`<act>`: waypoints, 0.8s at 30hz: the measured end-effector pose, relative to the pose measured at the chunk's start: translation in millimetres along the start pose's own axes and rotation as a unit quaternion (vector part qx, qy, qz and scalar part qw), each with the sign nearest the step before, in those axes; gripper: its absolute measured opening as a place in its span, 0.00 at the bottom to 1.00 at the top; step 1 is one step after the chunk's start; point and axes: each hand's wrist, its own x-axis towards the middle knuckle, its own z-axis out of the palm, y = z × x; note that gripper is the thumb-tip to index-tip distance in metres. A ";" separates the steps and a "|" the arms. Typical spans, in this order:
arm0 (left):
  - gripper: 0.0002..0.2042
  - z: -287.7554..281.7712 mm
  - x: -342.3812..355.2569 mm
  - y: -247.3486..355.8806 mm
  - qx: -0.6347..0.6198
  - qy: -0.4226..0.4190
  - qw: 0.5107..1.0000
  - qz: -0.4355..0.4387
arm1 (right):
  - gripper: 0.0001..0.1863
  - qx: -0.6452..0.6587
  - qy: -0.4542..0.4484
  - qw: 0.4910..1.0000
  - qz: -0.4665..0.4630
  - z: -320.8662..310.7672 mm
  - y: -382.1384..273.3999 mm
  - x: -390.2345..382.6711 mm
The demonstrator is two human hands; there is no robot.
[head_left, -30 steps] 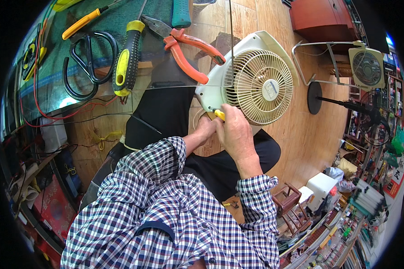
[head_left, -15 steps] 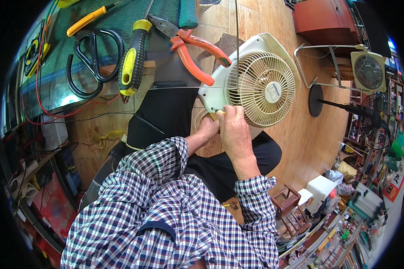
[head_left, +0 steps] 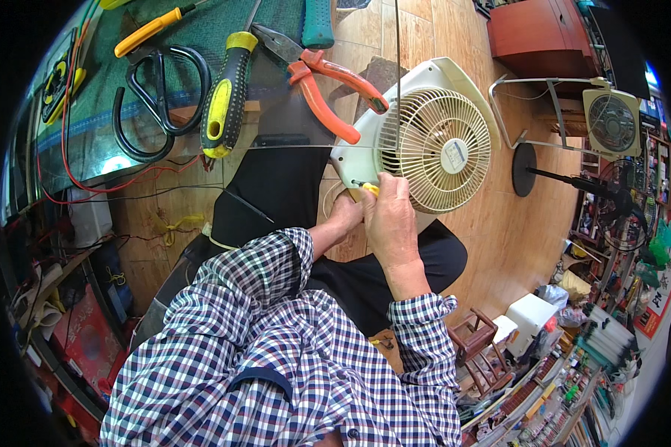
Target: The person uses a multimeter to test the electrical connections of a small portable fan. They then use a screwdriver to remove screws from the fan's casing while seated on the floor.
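Observation:
A box fan [head_left: 341, 165] with a pale housing and a round cream grille [head_left: 417, 149] leans between my knees, below the table edge. My right hand [head_left: 391, 223] is closed around a small screwdriver with a yellow handle [head_left: 370, 188]. Its short shaft reaches the near left corner of the housing, by a screw hole; whether the tip sits in a screw is too small to tell. Under that same corner, my left hand [head_left: 345, 212] grips the fan's edge, its fingertips partly hidden by the housing and the right hand.
On the glass-topped table [head_left: 283, 119] lie red-handled pliers [head_left: 324, 93], a yellow-black screwdriver [head_left: 227, 97], black-handled scissors [head_left: 160, 104] and a thin orange screwdriver [head_left: 149, 31]. Red wires [head_left: 127, 186] hang off its edge. A second fan [head_left: 611, 119] stands right; crowded shelves line the lower right.
My right fingers have shifted on the screwdriver, and more of its yellow handle shows. The left hand and the fan stay nearly still; the whole view has moved slightly.

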 end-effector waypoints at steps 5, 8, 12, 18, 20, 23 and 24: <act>0.27 -3.8 4.6 -6.2 -0.003 0.008 1.000 -0.009 | 0.18 0.027 0.004 0.996 -0.086 6.1 14.8 -3.5; 0.26 -2.7 0.9 -5.9 -0.047 -0.004 0.999 0.024 | 0.17 -0.014 0.047 0.987 -0.155 0.9 10.2 0.7; 0.24 -3.3 -2.3 6.1 -0.018 -0.019 1.000 -0.001 | 0.18 -0.039 -0.022 0.998 0.039 1.8 6.6 -7.5; 0.20 -1.6 4.9 -10.7 -0.039 -0.006 0.999 0.020 | 0.18 0.034 0.058 0.994 -0.081 4.6 13.9 -5.8; 0.19 0.1 0.3 -5.0 -0.055 -0.005 0.998 0.016 | 0.17 0.017 0.069 0.993 -0.093 3.8 13.7 -5.8; 0.18 -0.2 -5.2 4.5 -0.049 -0.014 0.998 -0.031 | 0.22 -0.004 -0.049 0.996 0.072 -1.7 4.2 -13.7; 0.18 0.0 -5.6 3.6 -0.053 -0.015 0.998 -0.035 | 0.22 0.020 -0.030 0.998 0.042 0.1 5.4 -15.6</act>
